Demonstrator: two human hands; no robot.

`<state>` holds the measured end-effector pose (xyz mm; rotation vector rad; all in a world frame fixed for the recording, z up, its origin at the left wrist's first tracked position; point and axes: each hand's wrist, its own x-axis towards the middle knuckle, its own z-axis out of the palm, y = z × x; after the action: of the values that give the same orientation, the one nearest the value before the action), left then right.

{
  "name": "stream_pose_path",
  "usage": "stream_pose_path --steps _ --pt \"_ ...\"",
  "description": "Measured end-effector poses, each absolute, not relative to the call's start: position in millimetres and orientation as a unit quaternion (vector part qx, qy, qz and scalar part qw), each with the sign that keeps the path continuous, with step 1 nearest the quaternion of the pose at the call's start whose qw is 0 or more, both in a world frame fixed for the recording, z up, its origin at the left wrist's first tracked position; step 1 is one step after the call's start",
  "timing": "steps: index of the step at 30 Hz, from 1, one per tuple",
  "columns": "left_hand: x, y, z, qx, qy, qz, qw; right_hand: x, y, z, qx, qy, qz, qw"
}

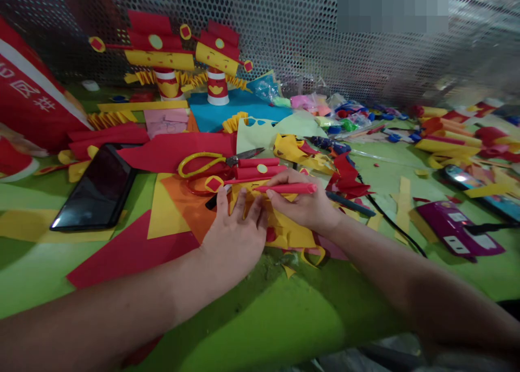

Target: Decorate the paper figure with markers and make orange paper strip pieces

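My right hand (303,203) is closed on a red marker pen (286,189), whose tip touches a yellow paper face (252,188) under a red paper hat (258,171). Small dark strokes show on that face. Fingers spread, my left hand (239,228) lies flat over the lower left of the paper piece. A yellow disc with a red diamond (214,184) sits at the hat's left end. Just behind the hands lie scissors with yellow handles (199,163). Yellow and orange paper (190,204) is spread beneath my left hand.
Two finished paper-cup figures (168,82) stand at the back by a perforated metal panel. A black phone (97,188) lies to the left. On the right are a purple power strip (457,228), its cable, and paper scraps. Clay packets (345,115) lie at the back.
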<state>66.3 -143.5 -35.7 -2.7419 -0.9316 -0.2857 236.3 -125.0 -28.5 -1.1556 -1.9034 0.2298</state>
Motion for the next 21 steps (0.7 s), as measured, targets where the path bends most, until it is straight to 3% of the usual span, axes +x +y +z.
stream_pose_path --steps 21 --pt "67.2 -143.9 -34.8 -0.937 -0.318 -0.081 0.120 237.0 -125.4 -28.3 -0.448 -0.781 0.080 0.427"
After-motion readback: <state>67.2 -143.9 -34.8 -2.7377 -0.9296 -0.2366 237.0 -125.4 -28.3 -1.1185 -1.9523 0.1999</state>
